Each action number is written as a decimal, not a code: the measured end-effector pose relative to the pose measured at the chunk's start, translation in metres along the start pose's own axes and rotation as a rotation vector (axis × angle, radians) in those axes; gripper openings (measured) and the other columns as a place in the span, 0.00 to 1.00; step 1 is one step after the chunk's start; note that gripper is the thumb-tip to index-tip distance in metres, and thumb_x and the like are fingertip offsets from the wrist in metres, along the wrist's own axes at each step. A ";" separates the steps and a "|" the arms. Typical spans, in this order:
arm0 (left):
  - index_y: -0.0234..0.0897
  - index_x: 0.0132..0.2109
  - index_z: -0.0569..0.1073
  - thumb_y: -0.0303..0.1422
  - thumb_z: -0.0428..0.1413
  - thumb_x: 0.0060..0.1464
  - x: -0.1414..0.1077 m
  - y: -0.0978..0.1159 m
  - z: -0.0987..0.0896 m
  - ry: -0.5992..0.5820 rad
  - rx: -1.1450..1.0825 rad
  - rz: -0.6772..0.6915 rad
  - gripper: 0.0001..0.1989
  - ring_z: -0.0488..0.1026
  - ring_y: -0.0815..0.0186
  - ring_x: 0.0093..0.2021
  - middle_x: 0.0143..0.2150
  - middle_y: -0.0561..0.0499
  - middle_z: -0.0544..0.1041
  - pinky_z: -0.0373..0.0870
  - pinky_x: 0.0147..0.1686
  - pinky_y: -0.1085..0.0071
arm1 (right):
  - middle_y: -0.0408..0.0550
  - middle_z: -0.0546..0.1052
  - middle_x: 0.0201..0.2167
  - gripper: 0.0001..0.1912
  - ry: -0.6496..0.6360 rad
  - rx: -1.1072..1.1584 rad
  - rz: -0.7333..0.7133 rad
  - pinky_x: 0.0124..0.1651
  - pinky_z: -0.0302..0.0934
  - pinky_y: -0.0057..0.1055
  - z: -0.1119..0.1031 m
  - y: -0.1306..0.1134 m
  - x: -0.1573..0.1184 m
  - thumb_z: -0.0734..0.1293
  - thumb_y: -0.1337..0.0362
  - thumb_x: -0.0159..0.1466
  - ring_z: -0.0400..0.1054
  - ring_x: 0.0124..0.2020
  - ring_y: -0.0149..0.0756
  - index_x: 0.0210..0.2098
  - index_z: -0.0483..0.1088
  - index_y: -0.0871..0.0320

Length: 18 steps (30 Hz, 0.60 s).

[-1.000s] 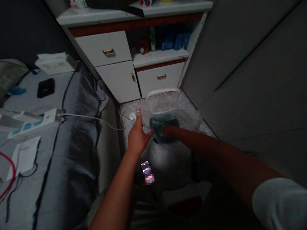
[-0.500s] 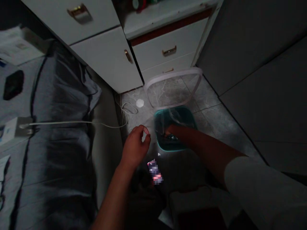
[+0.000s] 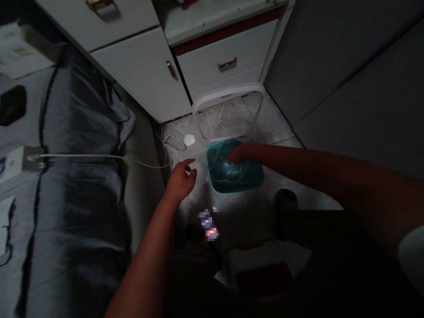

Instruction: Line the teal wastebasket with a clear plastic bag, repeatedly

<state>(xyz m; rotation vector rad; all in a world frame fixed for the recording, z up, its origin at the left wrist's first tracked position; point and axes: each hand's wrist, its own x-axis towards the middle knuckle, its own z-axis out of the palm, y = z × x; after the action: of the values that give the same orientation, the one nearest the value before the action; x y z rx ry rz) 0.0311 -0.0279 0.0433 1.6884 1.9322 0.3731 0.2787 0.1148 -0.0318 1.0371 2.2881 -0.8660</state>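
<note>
Risen toward the rim, the right hand point(image 3: 248, 153) has pressed-together fingers point(image 3: 233, 157) on the plastic liner point(image 3: 218, 154) inside a teal bin point(image 3: 232, 190).

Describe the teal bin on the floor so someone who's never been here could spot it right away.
Below the white drawers, look at the tiled floor. A small teal bin sits there, just in front of a white-rimmed clear lid. It's the only teal thing around, and the right hand is reaching into it.

Nothing legible here: lit screen point(image 3: 208, 225) is pixelated, papers point(image 3: 16, 55) on the bed too small and dim.
</note>
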 end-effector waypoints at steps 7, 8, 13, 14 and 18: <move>0.42 0.63 0.78 0.39 0.59 0.62 0.000 0.006 -0.012 0.276 0.264 -0.163 0.24 0.69 0.42 0.62 0.60 0.36 0.71 0.69 0.61 0.47 | 0.58 0.80 0.57 0.27 0.234 -0.260 0.209 0.55 0.68 0.40 -0.046 0.045 -0.121 0.65 0.68 0.68 0.75 0.56 0.50 0.65 0.75 0.55; 0.43 0.63 0.78 0.39 0.59 0.61 -0.004 0.011 -0.016 0.351 0.313 -0.170 0.24 0.66 0.39 0.64 0.62 0.35 0.69 0.68 0.61 0.44 | 0.58 0.79 0.59 0.27 0.254 -0.286 0.266 0.55 0.68 0.42 -0.041 0.046 -0.136 0.64 0.67 0.68 0.74 0.58 0.52 0.66 0.74 0.54; 0.42 0.57 0.82 0.34 0.53 0.65 -0.022 0.035 -0.022 0.267 0.375 0.097 0.18 0.69 0.46 0.61 0.57 0.39 0.73 0.67 0.62 0.49 | 0.56 0.77 0.60 0.24 0.383 -0.302 0.221 0.52 0.67 0.41 -0.001 0.033 -0.176 0.60 0.67 0.72 0.74 0.57 0.52 0.62 0.77 0.50; 0.42 0.56 0.82 0.33 0.52 0.65 -0.023 0.037 -0.018 0.169 0.363 0.177 0.18 0.71 0.49 0.60 0.56 0.40 0.75 0.68 0.62 0.52 | 0.55 0.77 0.60 0.24 0.401 -0.287 0.188 0.51 0.67 0.40 0.005 0.029 -0.177 0.59 0.67 0.72 0.75 0.56 0.51 0.61 0.77 0.50; 0.44 0.58 0.81 0.31 0.54 0.64 -0.022 0.033 0.005 -0.200 0.393 0.322 0.19 0.75 0.55 0.58 0.56 0.45 0.79 0.70 0.63 0.60 | 0.52 0.75 0.64 0.24 0.358 -0.219 0.083 0.52 0.66 0.37 0.021 0.013 -0.170 0.63 0.66 0.70 0.75 0.56 0.48 0.63 0.75 0.49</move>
<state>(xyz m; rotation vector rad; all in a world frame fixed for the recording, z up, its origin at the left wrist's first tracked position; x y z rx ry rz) 0.0628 -0.0441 0.0615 2.2060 1.6629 -0.0695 0.3941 0.0249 0.0577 1.2563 2.5378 -0.4081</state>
